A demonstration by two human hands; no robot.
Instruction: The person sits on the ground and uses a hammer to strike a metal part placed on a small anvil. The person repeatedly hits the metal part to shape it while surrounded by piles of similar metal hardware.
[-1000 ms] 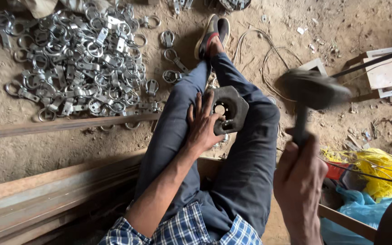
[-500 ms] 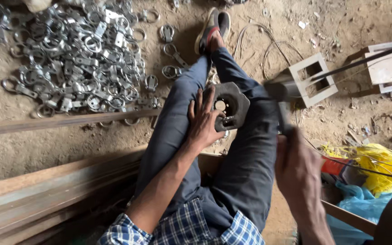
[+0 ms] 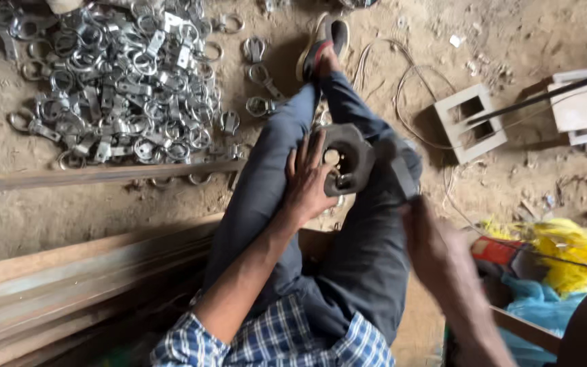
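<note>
One view is all I have, the head camera looking straight down at my lap, so I'll go through it from the middle outward. My left hand (image 3: pixel 310 180) lies flat with its fingers spread against the left edge of a dark metal block (image 3: pixel 348 160), steadying it rather than closing round it. That block is thick, dull grey-black and roughly hexagonal with rounded corners, with a pale round hole near its middle and a smaller opening below; it sits between my knees, resting against the dark trousers (image 3: pixel 368 258). Its longer axis runs roughly up and down the picture, tilted a little, its broad face turned up to the camera. My right hand (image 3: pixel 436 245) is blurred; it is wrapped tight round the handle of a hammer (image 3: pixel 395 166), whose shaft slants up and leftward so that the smeared head lies at the block's right edge; whether it touches I cannot tell. Beyond my left leg a heap of shiny metal clamps (image 3: pixel 117 81) covers the sandy ground, with a long steel bar (image 3: pixel 96 177) lying across just below it. To the right stands a white two-hole frame (image 3: pixel 470 122).
</note>
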